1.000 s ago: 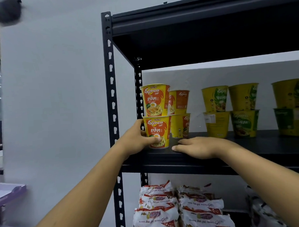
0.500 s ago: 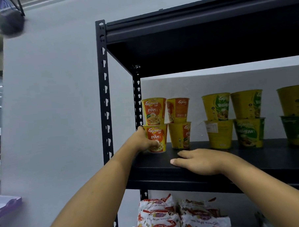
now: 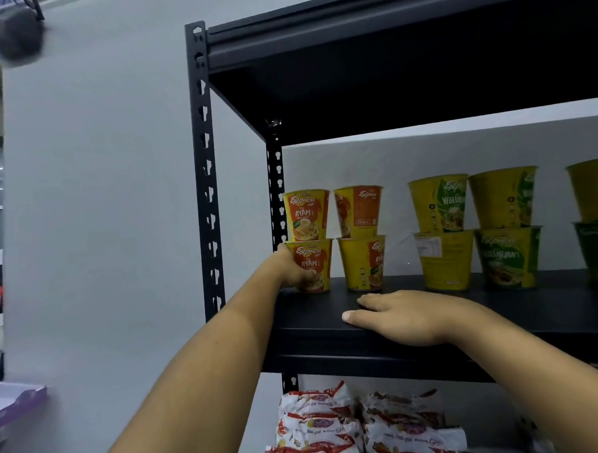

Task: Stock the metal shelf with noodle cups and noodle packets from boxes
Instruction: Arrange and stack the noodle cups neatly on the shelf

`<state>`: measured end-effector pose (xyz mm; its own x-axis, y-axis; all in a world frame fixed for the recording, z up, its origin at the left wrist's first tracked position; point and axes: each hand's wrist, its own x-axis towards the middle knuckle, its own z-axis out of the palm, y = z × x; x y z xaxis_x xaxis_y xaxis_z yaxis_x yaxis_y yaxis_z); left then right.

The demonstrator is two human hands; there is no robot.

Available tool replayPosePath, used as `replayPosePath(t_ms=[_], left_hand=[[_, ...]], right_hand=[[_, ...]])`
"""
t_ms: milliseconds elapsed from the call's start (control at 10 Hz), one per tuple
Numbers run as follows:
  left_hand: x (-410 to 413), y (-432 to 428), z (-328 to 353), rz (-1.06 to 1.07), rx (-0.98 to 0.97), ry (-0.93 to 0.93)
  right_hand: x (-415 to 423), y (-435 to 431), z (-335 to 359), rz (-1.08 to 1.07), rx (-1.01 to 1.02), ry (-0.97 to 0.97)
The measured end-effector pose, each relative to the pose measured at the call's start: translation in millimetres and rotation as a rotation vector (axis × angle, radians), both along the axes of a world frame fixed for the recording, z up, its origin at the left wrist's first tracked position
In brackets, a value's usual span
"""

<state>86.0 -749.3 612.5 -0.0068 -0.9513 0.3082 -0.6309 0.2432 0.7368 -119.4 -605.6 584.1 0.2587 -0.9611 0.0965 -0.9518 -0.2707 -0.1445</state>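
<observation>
Gripping the bottom noodle cup (image 3: 315,265) with our left hand (image 3: 291,271), curled round it (second cup (image 3: 307,214) stacked on top), at the far-left end of the shelf (image 3: 308,316). Our right hand (image 3: 397,316) lies flat on that shelf, fingers straight, holding nothing.

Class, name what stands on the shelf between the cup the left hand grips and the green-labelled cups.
Head view: a second stack of two orange cups, then a bare gap of shelf.

I see dim, flat light: the black metal shelf (image 3: 404,84) sinks into shadow at top, the fuzzy grey ball (image 3: 15,38) upper left blurred.
</observation>
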Motion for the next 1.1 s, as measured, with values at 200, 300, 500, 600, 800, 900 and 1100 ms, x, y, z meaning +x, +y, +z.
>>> replayPosePath(t_ms=[200, 300, 500, 600, 800, 900, 1100], left_hand=[[0, -11, -7, 0.039, 0.003, -0.134], [-1, -16, -8, 0.037, 0.021, -0.173], [-1, -23, -7, 0.046, 0.037, -0.219], [-1, -24, -7, 0.032, 0.060, -0.264], [1, -28, -10, 0.034, 0.091, -0.351], [1, -30, -11, 0.036, 0.111, -0.378], [1, -31, -13, 0.043, 0.142, -0.432]], right_hand=[[2, 1, 2, -0.008, 0.010, 0.013], [1, 0, 2, -0.012, 0.013, 0.014], [1, -3, 2, -0.012, 0.016, 0.018], [1, -3, 2, -0.017, 0.020, 0.016], [1, -3, 1, -0.020, 0.012, 0.022], [2, -3, 2, -0.020, 0.013, 0.016], [2, -1, 2, -0.023, 0.016, 0.005]])
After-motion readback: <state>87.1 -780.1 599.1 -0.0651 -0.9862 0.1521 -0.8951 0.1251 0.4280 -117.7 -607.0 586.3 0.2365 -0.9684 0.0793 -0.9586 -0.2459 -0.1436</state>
